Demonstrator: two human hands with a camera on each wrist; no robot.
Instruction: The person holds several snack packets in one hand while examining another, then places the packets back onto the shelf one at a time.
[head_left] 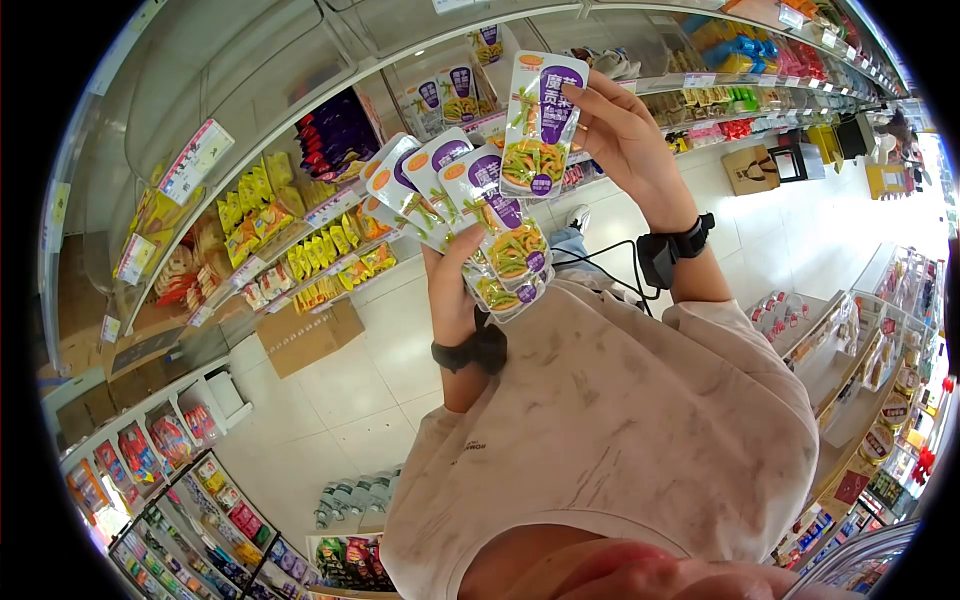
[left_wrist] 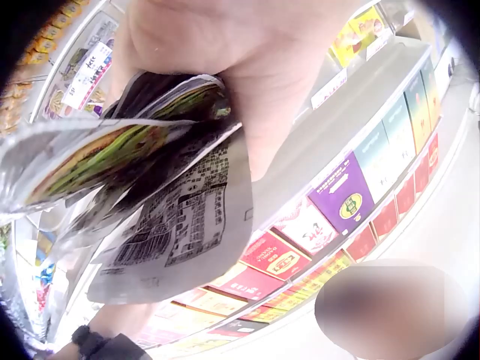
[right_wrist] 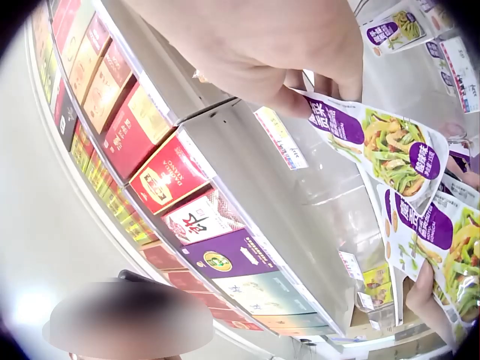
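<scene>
My left hand grips a fanned bunch of several snack packets, white and purple with a picture of green vegetables. Its thumb lies over the front packet. In the left wrist view the bunch shows a silvery printed back below the palm. My right hand pinches a single packet of the same kind by its edge, upright just above and beside the bunch. The right wrist view shows that single packet overlapping the bunch in the left hand.
Similar packets stand in a clear shelf bin behind the hands. Yellow snack bags fill the shelves to the left. A cardboard box sits on the tiled floor, with bottles farther down. A black cable hangs near the right wrist.
</scene>
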